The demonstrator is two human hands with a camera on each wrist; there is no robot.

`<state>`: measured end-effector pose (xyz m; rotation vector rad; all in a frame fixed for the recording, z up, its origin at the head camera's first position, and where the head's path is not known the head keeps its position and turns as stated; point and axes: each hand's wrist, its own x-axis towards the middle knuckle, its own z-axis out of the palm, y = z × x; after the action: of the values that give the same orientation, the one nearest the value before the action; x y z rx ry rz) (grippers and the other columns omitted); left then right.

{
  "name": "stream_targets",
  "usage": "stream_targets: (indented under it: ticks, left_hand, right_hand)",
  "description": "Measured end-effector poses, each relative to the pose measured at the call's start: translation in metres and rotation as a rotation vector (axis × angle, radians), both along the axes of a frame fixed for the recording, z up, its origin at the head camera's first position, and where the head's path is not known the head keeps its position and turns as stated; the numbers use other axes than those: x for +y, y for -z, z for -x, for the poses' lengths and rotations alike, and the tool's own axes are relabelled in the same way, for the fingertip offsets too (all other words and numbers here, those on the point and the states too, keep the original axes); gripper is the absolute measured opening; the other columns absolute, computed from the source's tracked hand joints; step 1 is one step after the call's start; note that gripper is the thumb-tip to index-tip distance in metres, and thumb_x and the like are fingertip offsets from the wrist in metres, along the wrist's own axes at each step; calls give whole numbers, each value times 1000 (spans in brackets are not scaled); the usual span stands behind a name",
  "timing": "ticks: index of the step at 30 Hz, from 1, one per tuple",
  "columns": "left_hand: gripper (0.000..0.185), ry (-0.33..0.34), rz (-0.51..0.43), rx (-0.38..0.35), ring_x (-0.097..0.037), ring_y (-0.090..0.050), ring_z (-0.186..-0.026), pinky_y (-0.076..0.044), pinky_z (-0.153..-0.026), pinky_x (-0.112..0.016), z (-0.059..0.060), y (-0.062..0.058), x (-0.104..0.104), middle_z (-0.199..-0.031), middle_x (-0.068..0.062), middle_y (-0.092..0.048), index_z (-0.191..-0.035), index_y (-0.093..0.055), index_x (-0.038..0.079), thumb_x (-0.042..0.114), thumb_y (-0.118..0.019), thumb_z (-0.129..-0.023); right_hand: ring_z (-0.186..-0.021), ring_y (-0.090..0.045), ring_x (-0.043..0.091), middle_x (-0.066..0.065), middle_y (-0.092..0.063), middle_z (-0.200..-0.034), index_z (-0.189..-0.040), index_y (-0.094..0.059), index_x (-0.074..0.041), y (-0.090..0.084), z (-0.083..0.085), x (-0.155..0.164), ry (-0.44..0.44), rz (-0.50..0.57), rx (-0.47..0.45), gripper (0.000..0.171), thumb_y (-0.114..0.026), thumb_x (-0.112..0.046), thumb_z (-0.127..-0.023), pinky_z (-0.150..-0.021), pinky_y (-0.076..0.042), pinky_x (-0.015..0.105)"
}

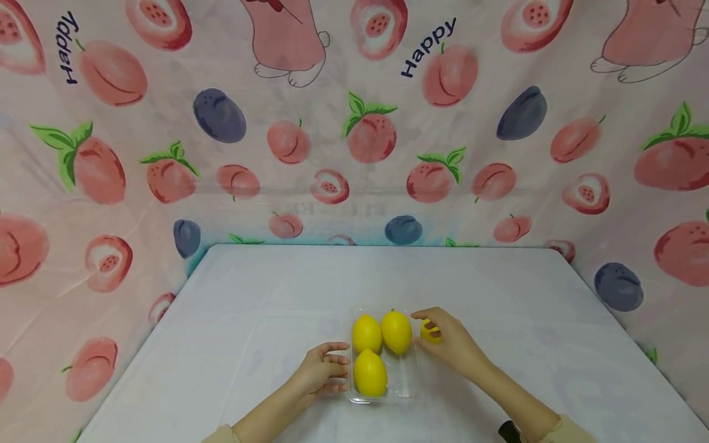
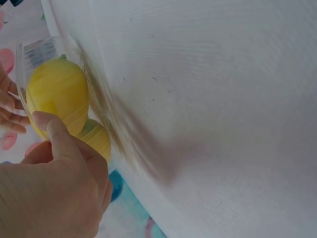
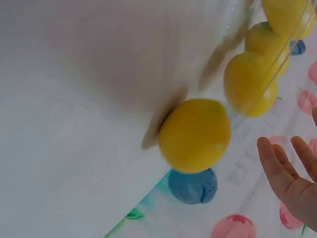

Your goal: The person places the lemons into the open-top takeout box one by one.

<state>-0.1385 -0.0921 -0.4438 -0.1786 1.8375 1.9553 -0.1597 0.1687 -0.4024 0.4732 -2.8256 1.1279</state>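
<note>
A clear plastic box point(image 1: 403, 384) stands on the white table with three yellow lemons inside: one at its back left point(image 1: 367, 333), one at its back right point(image 1: 396, 332) and one at its front left point(image 1: 370, 373). Along the box's left wall my left hand point(image 1: 318, 374) rests with its fingertips against the plastic. My right hand point(image 1: 451, 341) hovers at the right rim, fingers spread and nothing between them. A fourth lemon point(image 3: 194, 136) lies on the table just right of the box, partly covered by this hand in the head view.
White cloth covers the table point(image 1: 266, 295). Behind it and at both sides hangs a fruit-printed curtain point(image 1: 327, 123). A small dark object point(image 1: 508, 432) shows at the bottom edge, beside the right forearm.
</note>
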Motion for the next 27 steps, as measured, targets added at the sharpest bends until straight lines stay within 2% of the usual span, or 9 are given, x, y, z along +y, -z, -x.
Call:
stream_targets:
  ticks: [8,13,21,27]
  left_hand:
    - [42,4,9,-18,-12,-58,-72,-60,-64,-25,-2,-5,0,-88,-1,-58,-129,-44,-3,-6,-53,-88]
    - [42,4,2,-11,-11,-59,-72,-60,-65,-25,-1,-5,-1,-87,-1,-58,-129,-44,-3,-6,-54,-88]
    - [45,-2,-3,-12,-11,-58,-74,-60,-67,-27,-2,-1,-1,-91,-3,-58,-130,-43,-4,-6,-56,-87]
    - [45,-7,-2,-2,-11,-58,-73,-60,-66,-27,-1,0,1,-90,-2,-57,-130,-43,-4,-7,-55,-87]
  right_hand:
    - [-93,-61,30,19,-60,-114,-116,-59,2,-3,4,21,46,-34,22,36,-70,-4,-81,-80,-58,43]
    - [-92,-59,35,24,-58,-112,-118,-58,3,-2,11,30,65,-60,25,38,-69,-10,-83,-79,-57,47]
    - [-97,-58,40,29,-52,-118,-127,-50,3,7,20,39,70,-133,-95,52,-66,-24,-87,-85,-53,52]
    - [-104,-54,42,31,-49,-122,-131,-45,5,8,24,40,56,-163,-123,59,-65,-29,-87,-93,-47,57]
